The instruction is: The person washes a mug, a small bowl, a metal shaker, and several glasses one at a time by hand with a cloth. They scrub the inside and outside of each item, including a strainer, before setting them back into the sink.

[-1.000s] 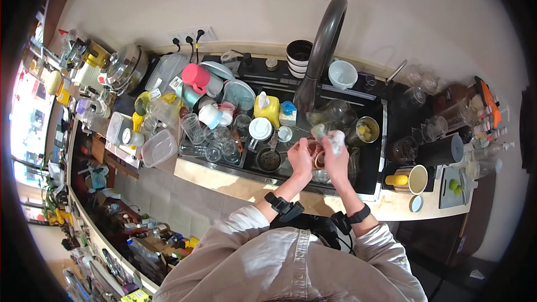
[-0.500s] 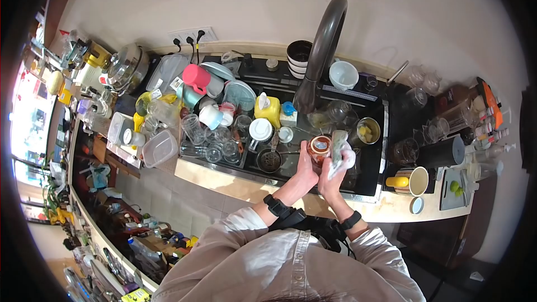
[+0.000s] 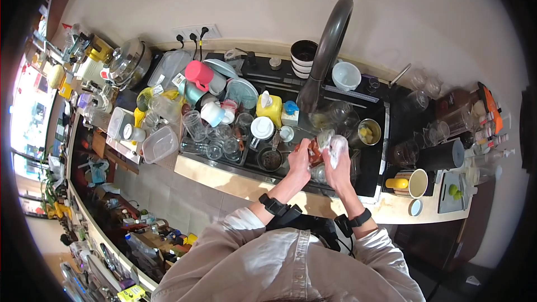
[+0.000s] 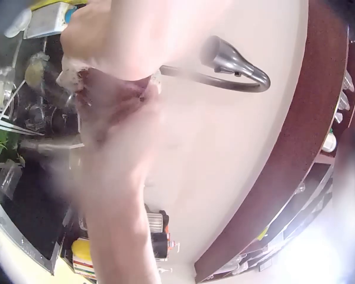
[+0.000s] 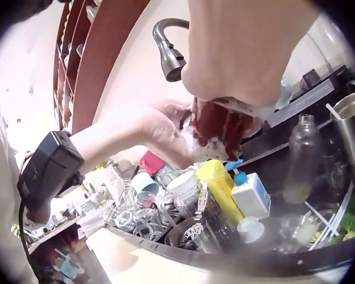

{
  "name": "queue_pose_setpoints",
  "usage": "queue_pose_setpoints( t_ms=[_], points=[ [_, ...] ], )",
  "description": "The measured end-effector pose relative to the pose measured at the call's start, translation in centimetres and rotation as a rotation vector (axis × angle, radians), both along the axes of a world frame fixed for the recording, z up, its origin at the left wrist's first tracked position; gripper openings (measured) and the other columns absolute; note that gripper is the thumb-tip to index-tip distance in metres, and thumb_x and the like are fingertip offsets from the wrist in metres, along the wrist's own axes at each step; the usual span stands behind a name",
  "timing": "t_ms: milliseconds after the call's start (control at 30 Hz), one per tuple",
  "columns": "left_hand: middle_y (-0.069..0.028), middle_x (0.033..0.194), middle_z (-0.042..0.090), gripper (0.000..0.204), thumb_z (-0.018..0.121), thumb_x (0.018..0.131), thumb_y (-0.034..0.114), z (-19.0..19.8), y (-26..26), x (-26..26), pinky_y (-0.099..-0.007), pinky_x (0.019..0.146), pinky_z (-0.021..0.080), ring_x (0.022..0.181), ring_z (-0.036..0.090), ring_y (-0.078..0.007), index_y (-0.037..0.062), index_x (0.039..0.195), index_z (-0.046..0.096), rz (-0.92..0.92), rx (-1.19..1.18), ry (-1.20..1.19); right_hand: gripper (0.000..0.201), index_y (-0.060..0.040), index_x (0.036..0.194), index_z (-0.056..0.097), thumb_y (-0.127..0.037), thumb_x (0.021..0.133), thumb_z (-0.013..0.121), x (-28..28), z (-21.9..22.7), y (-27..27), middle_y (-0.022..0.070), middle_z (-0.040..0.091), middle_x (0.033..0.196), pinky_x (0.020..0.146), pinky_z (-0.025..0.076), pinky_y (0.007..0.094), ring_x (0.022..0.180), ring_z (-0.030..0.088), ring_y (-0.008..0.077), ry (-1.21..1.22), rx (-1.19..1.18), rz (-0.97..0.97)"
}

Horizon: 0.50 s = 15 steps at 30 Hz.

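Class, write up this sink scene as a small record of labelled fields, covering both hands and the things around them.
place: kitchen sink
left hand: grips a reddish-brown vessel
right hand: holds a foamy sponge at the vessel
behind hands: dark curved faucet
left of hands: strainer, yellow bottle
right of hands: metal pot, yellow pieces inside
sponge's full shape: hidden by fingers and foam

the head view looks forward and down, farthest from the faucet (image 3: 330, 50). the tilted wrist views look from close in, on the person's side of the faucet; all three share it, the left hand (image 3: 299, 161) and the right hand (image 3: 338, 165).
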<state>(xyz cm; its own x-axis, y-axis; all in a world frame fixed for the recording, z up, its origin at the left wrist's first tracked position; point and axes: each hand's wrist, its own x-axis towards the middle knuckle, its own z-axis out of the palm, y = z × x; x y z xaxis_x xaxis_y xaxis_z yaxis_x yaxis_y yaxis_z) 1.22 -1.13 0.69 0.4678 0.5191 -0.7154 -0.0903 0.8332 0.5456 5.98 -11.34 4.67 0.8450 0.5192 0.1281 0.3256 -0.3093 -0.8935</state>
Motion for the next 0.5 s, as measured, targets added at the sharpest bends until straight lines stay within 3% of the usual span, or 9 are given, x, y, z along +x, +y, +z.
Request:
queue_pose_setpoints(
  t_ms=[100, 200, 333, 367, 467, 500],
  points=[
    [-0.0008, 0.074, 0.06, 0.013, 0.064, 0.081, 0.016, 0.8, -0.1, -0.6, -0.0276, 0.057, 0.049, 0.063, 0.058, -0.011, 0.0065, 0.074, 0.059, -0.007, -0.062, -0.033, 0.031, 0.0021, 0.105, 0.059, -0.015, 0.079, 0.064, 0.8, -0.6, -2.2, 0.0265, 0.053, 0.116, 0.095, 0.041, 0.0474, 0.11, 0.047, 0.0443, -0.345, -0.171, 0.145],
    [-0.0019, 0.075, 0.061, 0.014, 0.063, 0.082, 0.017, 0.5, -0.1, -0.7, -0.0273, 0.057, 0.05, 0.064, 0.06, -0.0119, 0.005, 0.076, 0.06, -0.073, -0.033, -0.024, 0.035, 0.0015, 0.106, 0.06, -0.015, 0.076, 0.067, 2.5, -0.4, -3.6, 0.0261, 0.051, 0.12, 0.096, 0.04, 0.0473, 0.113, 0.045, 0.0437, -0.455, -0.302, 0.287],
    [-0.0022, 0.077, 0.062, 0.015, 0.063, 0.082, 0.018, 1.7, 0.1, -0.4, -0.0265, 0.058, 0.049, 0.064, 0.059, -0.0108, 0.0031, 0.08, 0.062, -0.135, 0.036, -0.045, 0.041, -0.0011, 0.111, 0.059, -0.015, 0.074, 0.068, 2.7, -0.6, -3.4, 0.0261, 0.049, 0.122, 0.097, 0.04, 0.0477, 0.116, 0.043, 0.044, -0.482, -0.372, 0.207],
    [-0.002, 0.077, 0.062, 0.015, 0.063, 0.082, 0.018, 1.9, 0.2, -0.5, -0.0263, 0.058, 0.049, 0.064, 0.058, -0.0103, 0.0027, 0.08, 0.063, -0.146, 0.057, -0.057, 0.036, -0.0007, 0.11, 0.058, -0.016, 0.079, 0.065, 2.4, -0.9, -3.1, 0.0263, 0.049, 0.121, 0.096, 0.041, 0.0456, 0.112, 0.046, 0.0435, -0.534, -0.364, 0.153],
    [-0.0023, 0.077, 0.062, 0.016, 0.063, 0.081, 0.017, 1.8, -0.3, -0.4, -0.0256, 0.057, 0.048, 0.063, 0.057, -0.0091, 0.0017, 0.081, 0.063, -0.162, 0.191, -0.04, 0.026, -0.0001, 0.105, 0.056, -0.018, 0.086, 0.059, 1.6, -0.1, -1.2, 0.0252, 0.052, 0.114, 0.092, 0.042, 0.0408, 0.106, 0.051, 0.0408, -0.044, -0.11, 0.009],
    [-0.0025, 0.076, 0.062, 0.016, 0.063, 0.081, 0.017, 1.8, -0.5, -0.3, -0.0253, 0.057, 0.048, 0.063, 0.056, -0.0088, 0.0013, 0.08, 0.063, -0.166, 0.25, -0.027, 0.024, -0.0004, 0.103, 0.054, -0.021, 0.091, 0.055, 1.1, 0.2, -0.5, 0.0186, 0.056, 0.104, 0.086, 0.042, 0.0359, 0.098, 0.055, 0.0324, 0.082, 0.035, -0.086]
  ],
)
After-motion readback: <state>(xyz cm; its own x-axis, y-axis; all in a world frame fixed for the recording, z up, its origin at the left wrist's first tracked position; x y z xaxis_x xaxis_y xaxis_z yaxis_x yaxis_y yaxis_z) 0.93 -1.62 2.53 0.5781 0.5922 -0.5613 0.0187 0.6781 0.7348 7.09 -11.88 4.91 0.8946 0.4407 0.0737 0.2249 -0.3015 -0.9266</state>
